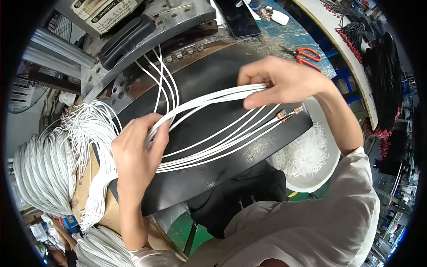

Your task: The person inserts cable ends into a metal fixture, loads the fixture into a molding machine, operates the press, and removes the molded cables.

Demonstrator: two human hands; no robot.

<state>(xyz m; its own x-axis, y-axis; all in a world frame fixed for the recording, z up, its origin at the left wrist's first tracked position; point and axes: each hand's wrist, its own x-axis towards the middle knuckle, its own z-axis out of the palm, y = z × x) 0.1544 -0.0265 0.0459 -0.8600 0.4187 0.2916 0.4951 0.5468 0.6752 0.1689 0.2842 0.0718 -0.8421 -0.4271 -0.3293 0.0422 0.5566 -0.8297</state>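
Note:
A bundle of white cables (209,98) arches above a black work board (195,187). My left hand (140,144) is closed around its left part, thumb and fingers wrapped on the cables. At the bundle's other end my right hand (284,82) pinches the cable ends between thumb and fingers; the tips are mostly hidden there. Beneath, more white cables (222,147) lie across the board and end in small copper-coloured connectors (282,115) near its right edge. Several other white cables run from under the metal machine (178,24) behind toward my left hand.
At left are a heap of white cables (95,129) and a large coil of pale cable (42,171). A white basin (327,171) with clear plastic bits stands at right. Red-handled scissors (308,55) and a black phone (238,18) lie at the back.

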